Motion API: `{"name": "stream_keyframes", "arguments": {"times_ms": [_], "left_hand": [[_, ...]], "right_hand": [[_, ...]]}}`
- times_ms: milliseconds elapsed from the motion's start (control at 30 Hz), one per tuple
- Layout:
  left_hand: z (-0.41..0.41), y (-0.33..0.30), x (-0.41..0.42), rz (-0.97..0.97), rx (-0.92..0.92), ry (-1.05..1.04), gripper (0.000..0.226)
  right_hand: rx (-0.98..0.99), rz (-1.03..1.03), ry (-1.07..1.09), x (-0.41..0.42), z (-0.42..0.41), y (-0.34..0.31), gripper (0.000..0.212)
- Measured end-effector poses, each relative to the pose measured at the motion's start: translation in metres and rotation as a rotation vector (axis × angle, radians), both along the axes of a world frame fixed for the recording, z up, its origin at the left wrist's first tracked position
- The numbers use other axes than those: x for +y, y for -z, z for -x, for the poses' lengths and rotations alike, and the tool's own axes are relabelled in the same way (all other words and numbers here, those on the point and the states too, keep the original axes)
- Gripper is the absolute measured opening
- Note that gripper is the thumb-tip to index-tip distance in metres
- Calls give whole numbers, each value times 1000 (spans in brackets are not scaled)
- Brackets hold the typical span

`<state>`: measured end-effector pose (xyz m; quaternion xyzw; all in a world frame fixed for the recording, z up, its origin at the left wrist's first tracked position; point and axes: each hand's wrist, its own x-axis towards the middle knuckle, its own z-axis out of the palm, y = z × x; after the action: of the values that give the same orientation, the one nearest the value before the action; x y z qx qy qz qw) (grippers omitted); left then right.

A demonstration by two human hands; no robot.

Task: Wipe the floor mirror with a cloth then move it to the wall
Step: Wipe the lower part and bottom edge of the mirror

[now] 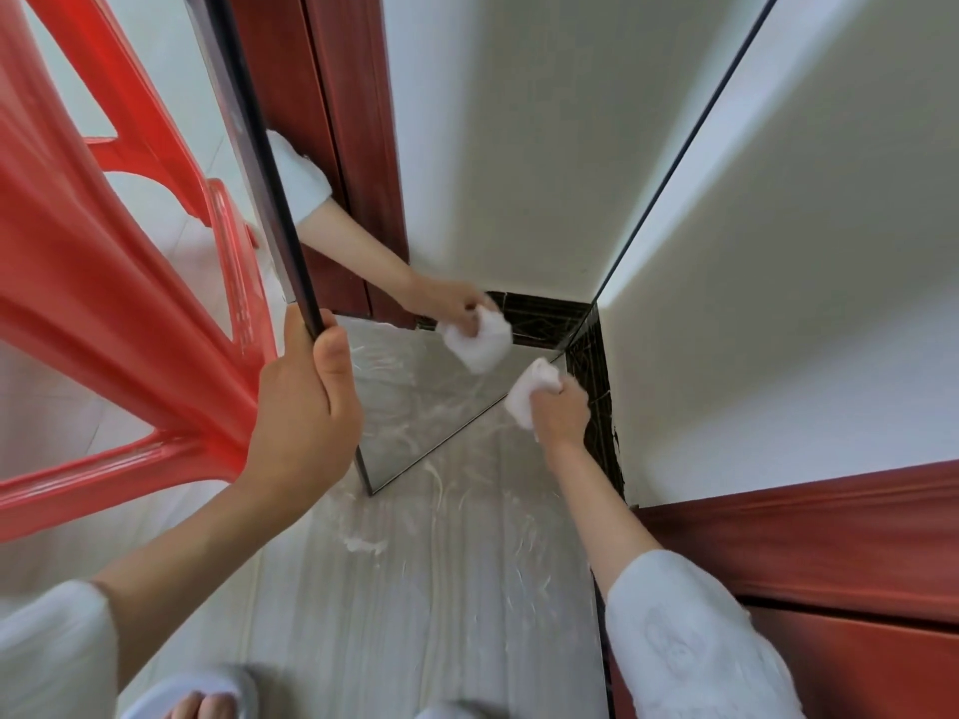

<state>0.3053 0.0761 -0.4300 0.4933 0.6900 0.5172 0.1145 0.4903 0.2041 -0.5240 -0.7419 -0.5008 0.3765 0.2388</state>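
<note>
One hand only, the left hand (306, 407), steadies the floor mirror (467, 199) by its dark edge beside the red chair (104, 282), while the right hand (558, 415) clutches the cloth (529, 389) low on the glass, so a firm wipe could tip the mirror.

Pale streaked floor (415, 589) carries the mirror's (425, 407) bottom edge, a red chair (104, 313) and a slipper (207, 687)

You're looking down into a corner where a white wall (778, 303) meets a dark patterned skirting (597, 407) above a pale grey wood-grain floor (415, 614), a reddish-brown door frame (804, 542) at right and a red plastic chair (104, 303) at left.
</note>
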Motion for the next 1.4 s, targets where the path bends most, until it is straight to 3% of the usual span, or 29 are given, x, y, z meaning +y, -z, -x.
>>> {"name": "stream_keyframes", "arguments": {"times_ms": [100,267,400,467,633,800,933,1067,1133,1400], "left_hand": [[0,1,1,14,-25,-12,32],[-1,2,0,12,-23,-30,30],[0,1,0,25,-11,-37,22],[0,0,-1,22,-25,-22,24],[-1,-1,-1,47,-37,-31,27],[-4,-3,-3,85,-55,-43,19],[-5,-6,-2,79,-59,-52,21],[-8,-10,-4,96,-98,-6,19],[-5,-8,-3,91,-67,-21,27],[-3,-7,-5,103,-52,-26,25]], "right_hand": [[19,-261,-36,8,21,1,37],[46,-349,-191,-53,52,27,27],[45,-52,-556,-84,40,50,27],[-12,-38,-492,-79,32,49,26],[-43,-374,-167,-42,26,0,28],[2,-712,-254,-42,63,-22,19],[-70,-659,-513,-77,64,17,13],[-87,-323,-862,-95,40,42,31],[-114,-299,-801,-90,29,37,30],[-87,-616,-231,-9,21,-34,20]]}}
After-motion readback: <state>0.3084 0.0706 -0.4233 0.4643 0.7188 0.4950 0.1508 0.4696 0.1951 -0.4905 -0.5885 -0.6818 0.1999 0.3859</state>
